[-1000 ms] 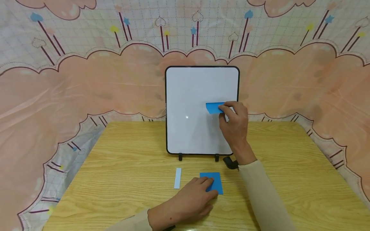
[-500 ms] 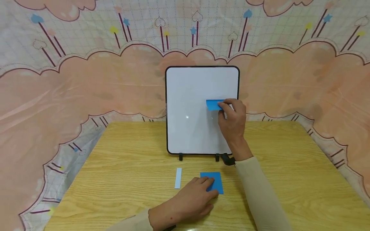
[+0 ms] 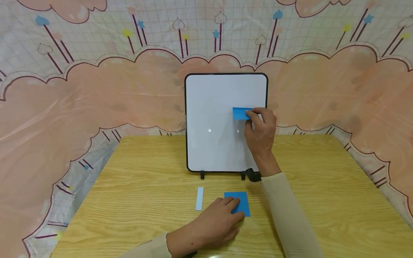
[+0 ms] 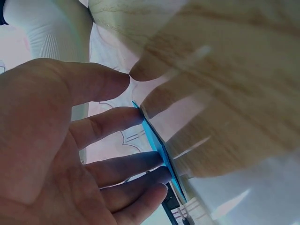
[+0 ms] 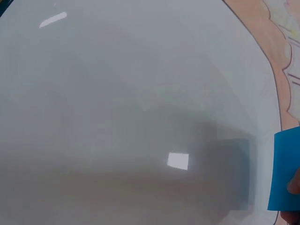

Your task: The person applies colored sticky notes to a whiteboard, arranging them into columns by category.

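Note:
A blue square of paper (image 3: 240, 113) is pinched between the thumb and fingers of my right hand (image 3: 262, 129), in front of the right half of a whiteboard (image 3: 213, 150). The same blue paper (image 5: 283, 164) shows at the right edge of the right wrist view, apart from the board there, with a shadow on the board beside it. My left hand (image 3: 214, 220) rests its fingertips on a second blue square (image 3: 244, 208) lying on the table. Extended fingers touch this blue square (image 4: 153, 138) in the left wrist view, thumb apart from it.
The whiteboard stands upright on small black feet (image 3: 202, 175) on the wooden table (image 3: 145, 172). Left of the lower blue square lies a pale, narrow strip (image 3: 199, 199). Patterned cloth (image 3: 138, 93) hangs behind and along the sides.
My right hand has risen a little with the blue paper and shifted slightly right. The left hand stays on the lower blue square.

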`<action>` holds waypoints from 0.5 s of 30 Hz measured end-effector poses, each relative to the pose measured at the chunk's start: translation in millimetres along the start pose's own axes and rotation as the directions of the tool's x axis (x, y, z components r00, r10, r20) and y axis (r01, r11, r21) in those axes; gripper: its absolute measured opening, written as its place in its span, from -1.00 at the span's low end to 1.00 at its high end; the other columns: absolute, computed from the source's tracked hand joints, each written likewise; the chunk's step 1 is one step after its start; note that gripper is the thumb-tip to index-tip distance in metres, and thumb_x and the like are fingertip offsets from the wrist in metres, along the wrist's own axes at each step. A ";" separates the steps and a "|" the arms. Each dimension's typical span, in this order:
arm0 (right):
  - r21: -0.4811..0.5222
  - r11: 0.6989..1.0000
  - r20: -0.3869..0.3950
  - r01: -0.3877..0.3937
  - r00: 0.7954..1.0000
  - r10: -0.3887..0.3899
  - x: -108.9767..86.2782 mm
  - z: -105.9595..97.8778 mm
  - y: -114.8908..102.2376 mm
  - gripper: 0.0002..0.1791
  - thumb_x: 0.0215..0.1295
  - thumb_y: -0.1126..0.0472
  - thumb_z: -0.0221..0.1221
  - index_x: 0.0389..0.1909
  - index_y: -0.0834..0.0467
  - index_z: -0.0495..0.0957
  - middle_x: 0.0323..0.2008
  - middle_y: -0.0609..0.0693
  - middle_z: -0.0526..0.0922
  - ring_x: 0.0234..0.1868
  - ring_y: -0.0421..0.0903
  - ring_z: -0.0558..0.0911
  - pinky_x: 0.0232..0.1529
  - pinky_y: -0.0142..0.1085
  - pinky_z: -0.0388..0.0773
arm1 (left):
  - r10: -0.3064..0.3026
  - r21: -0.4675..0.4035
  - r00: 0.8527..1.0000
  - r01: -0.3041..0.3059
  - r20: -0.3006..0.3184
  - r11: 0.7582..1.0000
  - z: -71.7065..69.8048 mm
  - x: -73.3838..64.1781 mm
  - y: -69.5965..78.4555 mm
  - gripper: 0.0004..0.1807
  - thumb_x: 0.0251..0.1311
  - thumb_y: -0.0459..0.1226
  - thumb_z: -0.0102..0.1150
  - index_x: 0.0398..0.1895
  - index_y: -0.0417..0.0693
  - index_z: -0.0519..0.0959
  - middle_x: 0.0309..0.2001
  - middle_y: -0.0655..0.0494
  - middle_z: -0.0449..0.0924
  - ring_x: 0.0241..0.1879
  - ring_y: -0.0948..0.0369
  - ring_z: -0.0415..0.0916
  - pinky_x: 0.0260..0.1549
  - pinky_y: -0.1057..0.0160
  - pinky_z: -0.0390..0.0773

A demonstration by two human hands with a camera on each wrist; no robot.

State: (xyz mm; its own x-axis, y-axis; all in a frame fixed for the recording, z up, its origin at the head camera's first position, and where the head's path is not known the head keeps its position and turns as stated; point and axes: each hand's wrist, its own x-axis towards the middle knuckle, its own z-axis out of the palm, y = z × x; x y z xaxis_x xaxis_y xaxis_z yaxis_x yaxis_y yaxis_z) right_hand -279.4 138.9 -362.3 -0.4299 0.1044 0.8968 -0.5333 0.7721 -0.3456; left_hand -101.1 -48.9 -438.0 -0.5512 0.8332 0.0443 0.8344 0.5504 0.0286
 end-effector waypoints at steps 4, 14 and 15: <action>0.001 1.000 -0.025 -0.001 1.000 0.001 -1.3 2.0 3.0 -0.78 0.33 0.48 0.28 -0.07 0.33 0.80 -0.07 0.26 0.67 0.08 0.22 0.63 0.20 0.07 0.52 | -0.004 0.004 1.000 0.004 0.006 1.000 1.3 0.2 0.3 -0.65 0.47 -0.01 0.27 0.23 0.19 0.64 0.42 -0.06 0.51 0.42 0.05 0.45 0.29 0.08 0.55; -0.019 1.000 -0.022 0.019 1.000 -0.020 -1.8 3.9 7.3 -0.79 0.34 0.47 0.27 -0.08 0.34 0.81 -0.08 0.26 0.67 0.06 0.22 0.64 0.18 0.06 0.53 | 0.007 0.018 1.000 -0.006 -0.016 1.000 3.4 -0.9 0.8 -0.67 0.46 -0.01 0.27 0.20 0.18 0.65 0.40 -0.06 0.52 0.40 0.05 0.47 0.29 0.09 0.55; -0.021 1.000 -0.017 0.019 1.000 -0.020 -1.9 3.7 7.3 -0.79 0.34 0.47 0.26 -0.08 0.34 0.80 -0.08 0.26 0.67 0.06 0.21 0.64 0.19 0.05 0.53 | 0.007 0.020 1.000 -0.007 -0.016 1.000 3.6 -1.0 0.8 -0.67 0.46 0.00 0.27 0.20 0.18 0.65 0.40 -0.06 0.52 0.40 0.05 0.47 0.29 0.09 0.55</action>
State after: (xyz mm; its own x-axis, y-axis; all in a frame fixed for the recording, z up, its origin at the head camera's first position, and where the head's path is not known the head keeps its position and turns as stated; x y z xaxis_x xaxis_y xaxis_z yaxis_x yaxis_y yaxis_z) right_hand -285.2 142.0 -367.5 -0.4068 0.0999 0.9080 -0.5264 0.7868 -0.3224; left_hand -100.0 -49.2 -441.7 -0.5451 0.8361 0.0608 0.8379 0.5457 0.0084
